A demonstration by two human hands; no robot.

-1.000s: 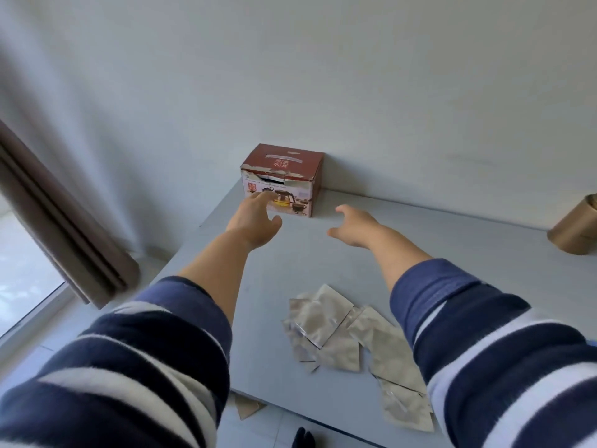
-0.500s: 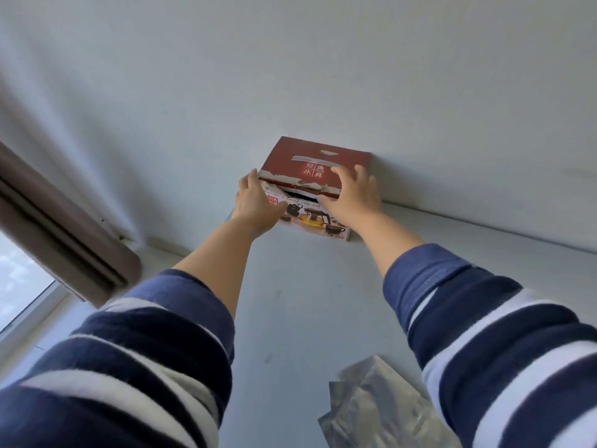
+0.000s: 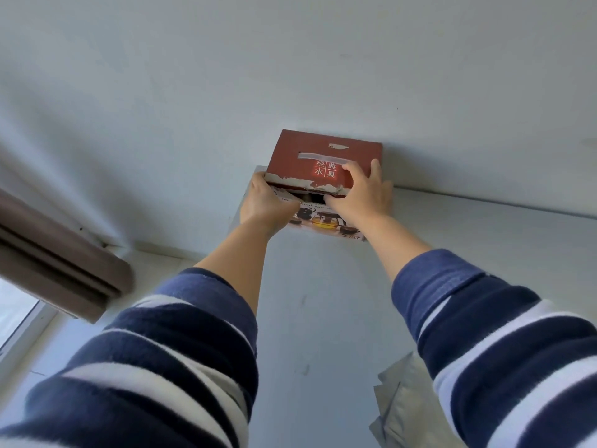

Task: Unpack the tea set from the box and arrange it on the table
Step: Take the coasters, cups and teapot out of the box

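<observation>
A red-topped cardboard tea set box (image 3: 310, 153) with a teapot picture on its front stands at the far end of the grey table (image 3: 339, 302), against the wall. My left hand (image 3: 263, 202) grips the box's front left corner. My right hand (image 3: 361, 192) holds the front edge of the lid, fingers on top and thumb at a torn slot in the front. The lid is down and strips of tape show on it. The box's contents are hidden.
Silvery foil pouches (image 3: 407, 402) lie on the table at the lower right, near my right sleeve. A brown curtain (image 3: 55, 263) hangs at the left beside a window. The white wall rises directly behind the box.
Both hands reached forward from above the table and took hold of the box; the right hand slid toward the lid's right front edge. The view moved closer and tilted up.
</observation>
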